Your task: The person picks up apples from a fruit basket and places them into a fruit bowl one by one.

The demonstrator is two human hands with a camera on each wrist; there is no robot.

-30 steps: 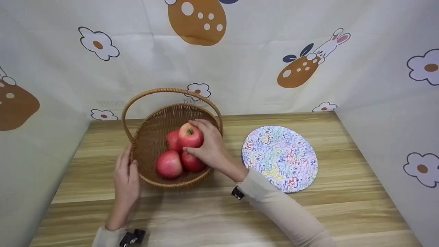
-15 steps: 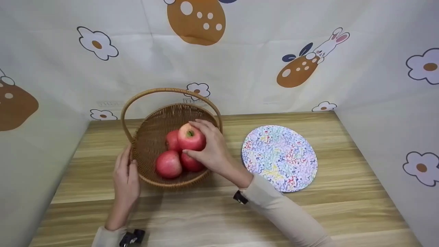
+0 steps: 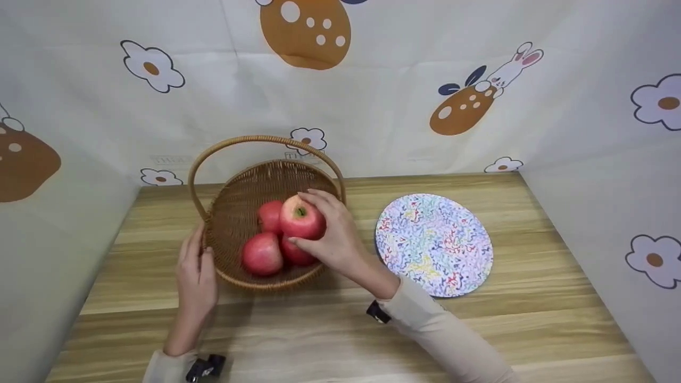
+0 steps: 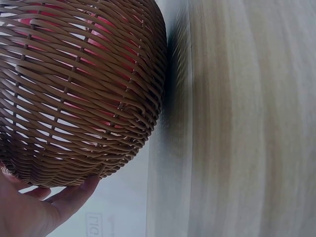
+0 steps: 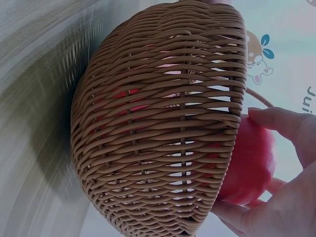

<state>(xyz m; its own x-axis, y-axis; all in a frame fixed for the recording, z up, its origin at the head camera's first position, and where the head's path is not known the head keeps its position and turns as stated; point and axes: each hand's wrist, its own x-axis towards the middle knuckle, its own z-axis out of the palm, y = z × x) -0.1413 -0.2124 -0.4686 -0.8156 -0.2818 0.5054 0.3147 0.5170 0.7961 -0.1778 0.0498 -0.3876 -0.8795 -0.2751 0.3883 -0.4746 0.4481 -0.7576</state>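
Observation:
A round wicker basket [image 3: 229, 213] with a tall handle holds several red apples, among them one at the front [image 3: 262, 254] and one farther back [image 3: 270, 215]. My right hand [image 3: 338, 236] grips another apple [image 3: 300, 218] between thumb and fingers, its stem end facing up. That apple [image 5: 249, 165] shows just past the basket's rim in the right wrist view. My left hand [image 3: 196, 276] rests against the basket's left side by the foot of the handle, fingers fairly straight. In the left wrist view, its fingers [image 4: 74, 197] touch the woven wall.
To the right of the basket lies a round, multicoloured speckled mat [image 3: 433, 244] on the wood-grain table [image 3: 319, 340]. A pale curtain [image 3: 372, 106] printed with flowers and rabbits encloses the table at the back and sides.
My right hand has shifted slightly right and toward me with its apple, which has tilted a little. The left hand and the basket have stayed put.

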